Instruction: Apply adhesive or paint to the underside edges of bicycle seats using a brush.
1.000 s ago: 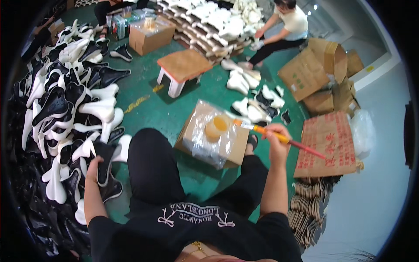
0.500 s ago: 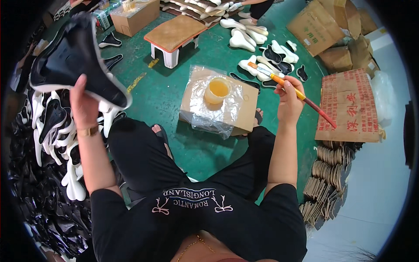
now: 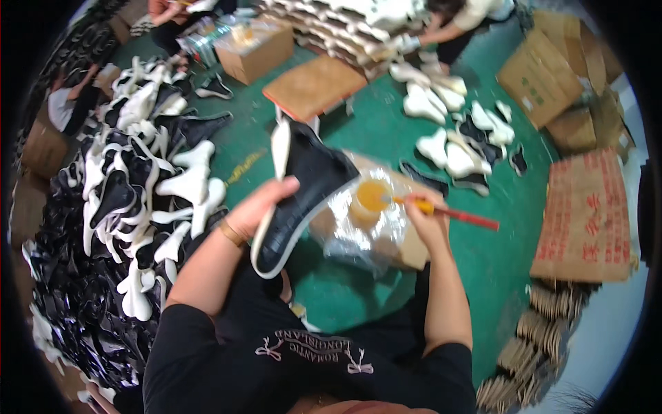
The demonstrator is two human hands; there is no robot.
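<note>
Over the green floor (image 3: 386, 138), head view: a black shoe upper with white edge (image 3: 296, 193) is gripped by the left hand (image 3: 258, 207), fingers clenched round its middle, piece held tilted above the lap. A red-handled brush (image 3: 452, 212) is clasped by the right hand (image 3: 424, 217), tip dipped in the yellow glue cup (image 3: 371, 200). Cup is seated on a plastic-covered cardboard box (image 3: 407, 241). A pile of black and white uppers (image 3: 131, 200) is heaped at left; a small wooden stool (image 3: 314, 86) is seen beyond.

brush tip (image 3: 390, 201) blurred, co-worker (image 3: 460, 15) cropped
</note>
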